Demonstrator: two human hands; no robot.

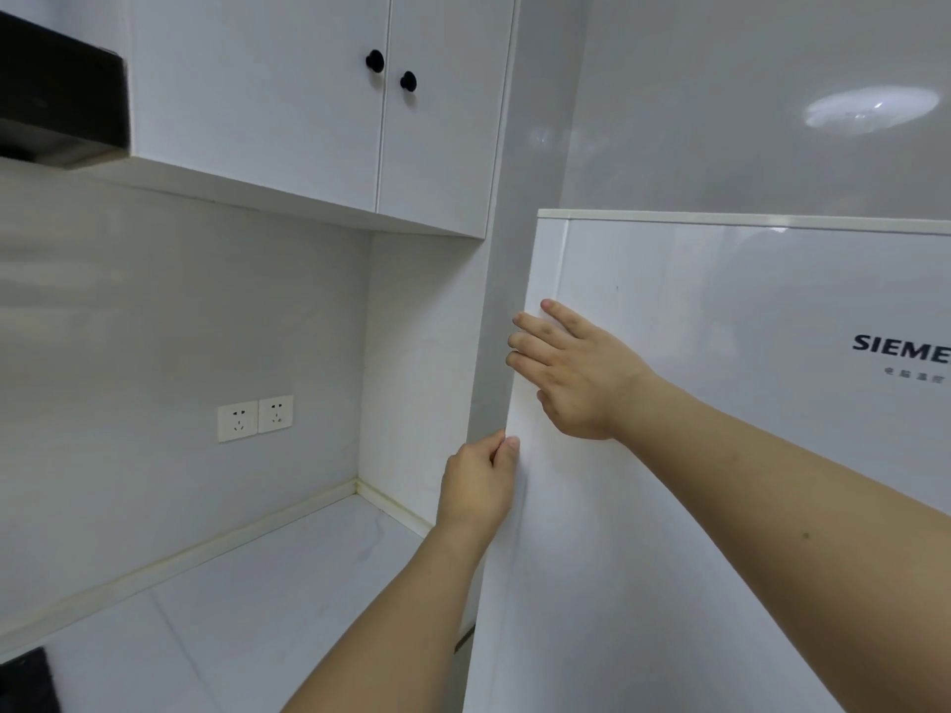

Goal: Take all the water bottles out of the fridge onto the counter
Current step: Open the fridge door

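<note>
A white fridge [720, 455] with a glossy door fills the right side; its door looks closed and no water bottles show. My right hand [571, 373] lies on the door's left edge, fingertips reaching over that edge. Just below it, my left hand [481, 483] grips the same edge, its fingers curled behind the edge and the thumb on the front face. The white counter [247, 599] lies to the left of the fridge, lower down.
White wall cabinets [309, 95] with black knobs hang above the counter. A double wall socket [254, 418] sits on the backsplash. A black range hood [56, 90] is at top left, and a dark hob corner [25, 681] at bottom left.
</note>
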